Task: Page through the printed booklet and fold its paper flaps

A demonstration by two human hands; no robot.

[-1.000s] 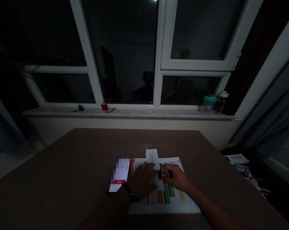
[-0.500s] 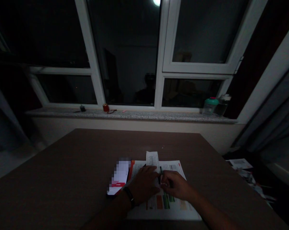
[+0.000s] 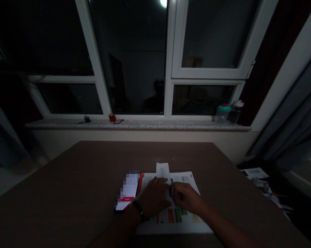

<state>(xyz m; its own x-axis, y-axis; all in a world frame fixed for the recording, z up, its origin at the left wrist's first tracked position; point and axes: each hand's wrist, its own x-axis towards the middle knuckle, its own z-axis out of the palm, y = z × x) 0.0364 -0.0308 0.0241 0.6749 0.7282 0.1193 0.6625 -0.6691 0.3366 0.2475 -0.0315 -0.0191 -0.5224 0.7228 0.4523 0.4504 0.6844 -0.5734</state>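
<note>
Our left hand [image 3: 154, 199] lies half-spread on the printed page [image 3: 182, 225], our right hand [image 3: 189, 198] curled beside it — grip hidden — so a leftward slide could skew the paper strip [image 3: 162, 169] ahead.

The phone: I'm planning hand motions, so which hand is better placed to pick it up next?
Probably the left: the left hand is over the printed page, nearer the phone; the right hand would have to reach past it.
</note>
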